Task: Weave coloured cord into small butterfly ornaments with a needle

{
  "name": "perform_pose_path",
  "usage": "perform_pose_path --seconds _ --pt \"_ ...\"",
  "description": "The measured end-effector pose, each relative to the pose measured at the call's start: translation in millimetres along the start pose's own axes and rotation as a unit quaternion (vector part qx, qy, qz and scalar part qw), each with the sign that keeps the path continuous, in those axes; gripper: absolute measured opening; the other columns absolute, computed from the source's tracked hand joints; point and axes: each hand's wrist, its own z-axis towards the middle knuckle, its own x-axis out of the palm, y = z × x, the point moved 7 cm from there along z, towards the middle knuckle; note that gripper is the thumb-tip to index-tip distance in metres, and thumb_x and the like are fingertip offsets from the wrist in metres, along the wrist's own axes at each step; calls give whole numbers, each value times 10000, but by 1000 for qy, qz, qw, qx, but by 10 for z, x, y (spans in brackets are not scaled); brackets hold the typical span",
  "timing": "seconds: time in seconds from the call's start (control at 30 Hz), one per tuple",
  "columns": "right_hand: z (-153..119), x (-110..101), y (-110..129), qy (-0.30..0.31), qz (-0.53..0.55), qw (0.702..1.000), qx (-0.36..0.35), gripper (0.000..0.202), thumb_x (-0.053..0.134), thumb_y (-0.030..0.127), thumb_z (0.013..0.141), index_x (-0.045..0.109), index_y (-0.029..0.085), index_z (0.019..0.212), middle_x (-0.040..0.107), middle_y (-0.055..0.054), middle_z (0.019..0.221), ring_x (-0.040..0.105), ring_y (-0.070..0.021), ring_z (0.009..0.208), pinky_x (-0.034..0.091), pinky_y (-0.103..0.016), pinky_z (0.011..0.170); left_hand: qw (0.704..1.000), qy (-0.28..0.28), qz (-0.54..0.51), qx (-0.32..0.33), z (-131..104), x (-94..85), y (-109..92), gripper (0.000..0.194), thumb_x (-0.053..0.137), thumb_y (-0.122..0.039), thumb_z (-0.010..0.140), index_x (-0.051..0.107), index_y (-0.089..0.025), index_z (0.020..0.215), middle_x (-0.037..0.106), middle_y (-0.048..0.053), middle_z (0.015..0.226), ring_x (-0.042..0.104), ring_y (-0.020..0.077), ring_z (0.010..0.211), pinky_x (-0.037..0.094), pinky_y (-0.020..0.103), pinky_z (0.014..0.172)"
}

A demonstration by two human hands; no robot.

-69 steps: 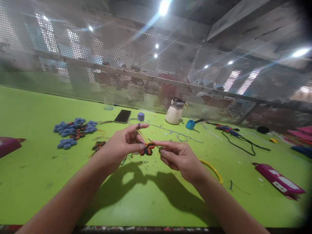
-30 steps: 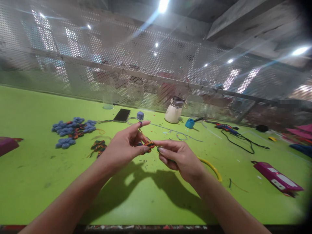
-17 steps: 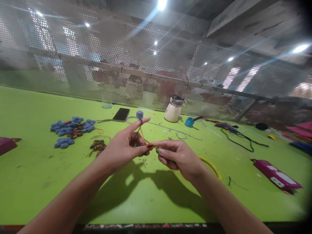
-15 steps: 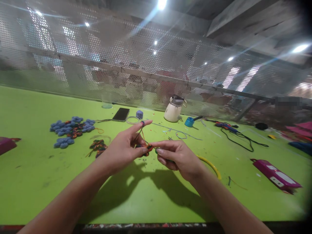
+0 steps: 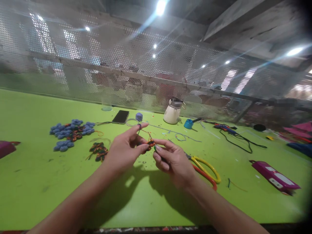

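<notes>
My left hand [image 5: 126, 146] pinches a small dark and orange crochet piece [image 5: 151, 143] between thumb and fingers. Yarn runs over its raised index finger. Close against the right side of that piece, my right hand [image 5: 173, 159] grips a small tool with a green end [image 5: 155, 147], most of it hidden by the fingers. To the left of my hands lie dark and orange crochet flowers [image 5: 98, 151], and farther left a cluster of blue crochet flowers [image 5: 62, 130]. Scissors with yellow and red handles [image 5: 207, 169] lie partly behind my right hand.
On the green table [image 5: 126, 208] are a phone [image 5: 121, 117], a purple yarn ball [image 5: 138, 117], a white jar [image 5: 172, 112], a blue pot [image 5: 188, 123], a corded tool [image 5: 225, 128] and a magenta box [image 5: 275, 177]. A perforated metal screen [image 5: 146, 74] stands behind.
My right hand has shifted slightly left, and more of the scissors shows, including the red handle. The crochet piece is turned and a little higher. My left index finger is slightly lower.
</notes>
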Motion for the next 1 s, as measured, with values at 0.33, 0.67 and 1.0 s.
perform_pose_path --seconds 0.33,0.67,1.0 --pt "-50 7 85 41 -42 994 -94 244 703 274 802 694 211 1037 563 35 561 337 -33 397 189 -172 371 938 68 -303 -155 -20 49 92 479 812 -66 621 706 -176 1076 691 -14 650 601 88 601 442 193 584" --pt "-39 -10 183 116 -108 979 -126 306 668 277 847 667 248 1152 556 43 572 344 -36 408 223 -153 352 937 83 -310 -135 -51 28 44 433 816 -74 638 720 -170 1048 714 0 667 639 96 614 471 169 569" --pt "-115 -20 442 95 -284 923 -242 232 605 229 880 710 212 1085 555 29 584 370 -42 432 283 -182 396 960 63 -268 -59 -19 -43 -83 427 833 -105 625 723 -187 1029 715 0 653 655 119 610 492 170 509"
